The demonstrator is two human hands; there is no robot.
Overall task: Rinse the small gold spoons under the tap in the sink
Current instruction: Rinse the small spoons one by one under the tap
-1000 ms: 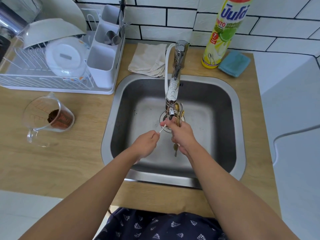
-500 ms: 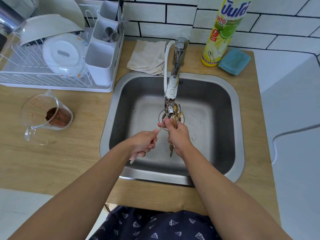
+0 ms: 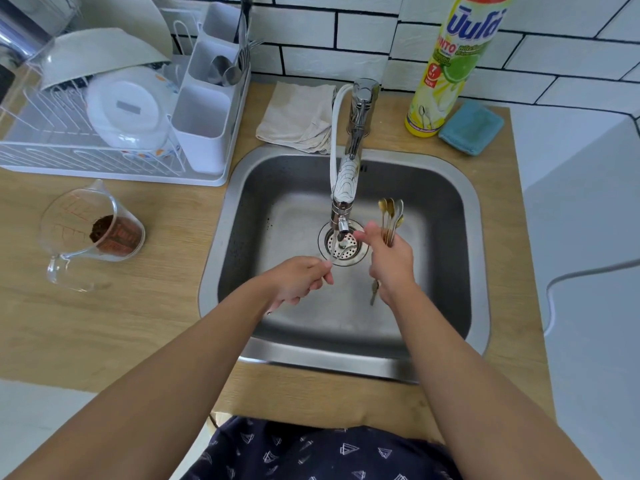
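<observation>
Over the square stainless steel sink [image 3: 446, 188], the right hand [image 3: 391, 261] is gripping a bunch of small gold spoons [image 3: 390, 216], bowls up, just right of the chrome tap spout [image 3: 343, 202]. The left hand [image 3: 299, 278] is curling closed near the drain strainer [image 3: 346, 247], pinching something thin I cannot make out.

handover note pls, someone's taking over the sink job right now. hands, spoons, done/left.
Right hand: shut on the bundle of gold spoons, bowls up, just right of the tap nozzle, not under it.
Left hand: closed above the sink basin near the drain; seems to pinch something thin, can't tell what.
Done: unclear; no water stream visible.
Left: bring the bundle under the nozzle, rinse, then set aside.
</observation>
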